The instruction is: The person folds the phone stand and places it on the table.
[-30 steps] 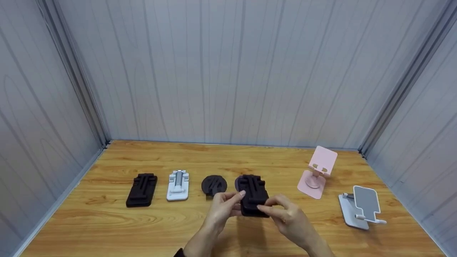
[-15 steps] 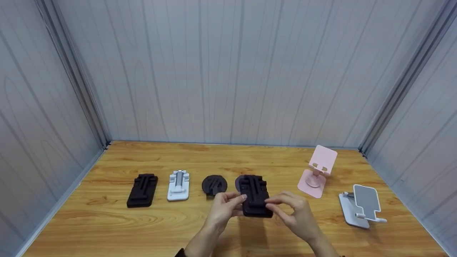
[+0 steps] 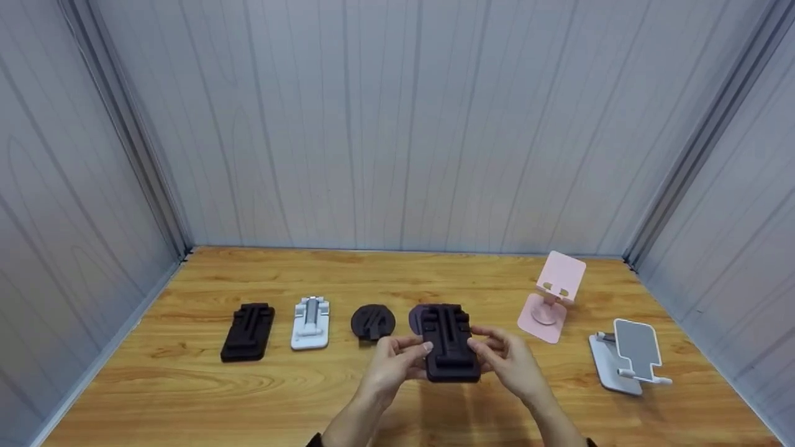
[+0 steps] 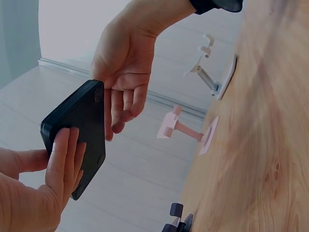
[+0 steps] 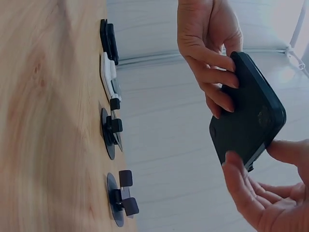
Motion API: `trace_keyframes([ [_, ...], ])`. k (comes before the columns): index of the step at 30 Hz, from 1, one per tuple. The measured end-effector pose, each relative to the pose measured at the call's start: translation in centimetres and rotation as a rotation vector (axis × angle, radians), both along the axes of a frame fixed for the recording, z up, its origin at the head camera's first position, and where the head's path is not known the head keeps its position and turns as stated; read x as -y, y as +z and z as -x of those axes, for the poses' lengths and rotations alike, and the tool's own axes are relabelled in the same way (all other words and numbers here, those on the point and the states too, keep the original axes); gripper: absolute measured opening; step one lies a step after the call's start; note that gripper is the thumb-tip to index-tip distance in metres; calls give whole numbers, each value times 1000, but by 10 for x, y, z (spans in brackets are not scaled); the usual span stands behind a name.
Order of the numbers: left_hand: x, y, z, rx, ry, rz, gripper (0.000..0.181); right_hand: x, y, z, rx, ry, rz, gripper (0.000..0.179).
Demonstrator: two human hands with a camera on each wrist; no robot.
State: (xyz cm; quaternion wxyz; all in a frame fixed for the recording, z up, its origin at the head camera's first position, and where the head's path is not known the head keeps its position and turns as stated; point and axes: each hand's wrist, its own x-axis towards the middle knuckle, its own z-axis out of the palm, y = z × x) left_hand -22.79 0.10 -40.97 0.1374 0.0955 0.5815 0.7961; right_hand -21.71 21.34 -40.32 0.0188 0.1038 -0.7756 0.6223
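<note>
A folded black phone stand (image 3: 450, 344) is held above the table between both hands. My left hand (image 3: 388, 366) grips its left edge, thumb on the front face and fingers spread against the flat back, as the left wrist view shows. On the opposite edge my right hand (image 3: 512, 366) pinches the stand between thumb and fingers. The smooth back of the black phone stand (image 5: 248, 108) faces the right wrist camera. Behind the held stand, a dark round-based stand (image 3: 416, 316) is partly hidden.
On the wooden table (image 3: 186, 397) lie another folded black stand (image 3: 248, 332), a folded white stand (image 3: 310, 323) and a round black stand (image 3: 372, 323). At the right are an unfolded pink stand (image 3: 559, 279) and an unfolded white-grey stand (image 3: 638, 351). Panelled walls enclose the table.
My right hand has shifted from the stand's lower front up to its right edge, its fingers now reaching behind. The held stand has moved slightly right; my left hand keeps its grip.
</note>
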Motion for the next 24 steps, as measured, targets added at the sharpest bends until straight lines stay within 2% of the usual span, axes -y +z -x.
trace_keyframes([
  [3,0,-1,1,4,-2,8,31,-1,-3,2,29,63,68,44],
  [7,3,-6,1,22,5,42,32,2,-8,4,46,100,125,46],
  [13,9,-12,2,53,22,150,42,8,-14,6,85,134,104,46],
  [18,19,-14,2,69,18,196,40,6,-13,11,92,161,84,47],
  [20,26,-15,1,73,18,212,36,-1,-10,14,72,139,67,45],
  [24,44,-17,-1,77,35,252,33,-20,-2,25,-9,12,-8,38],
])
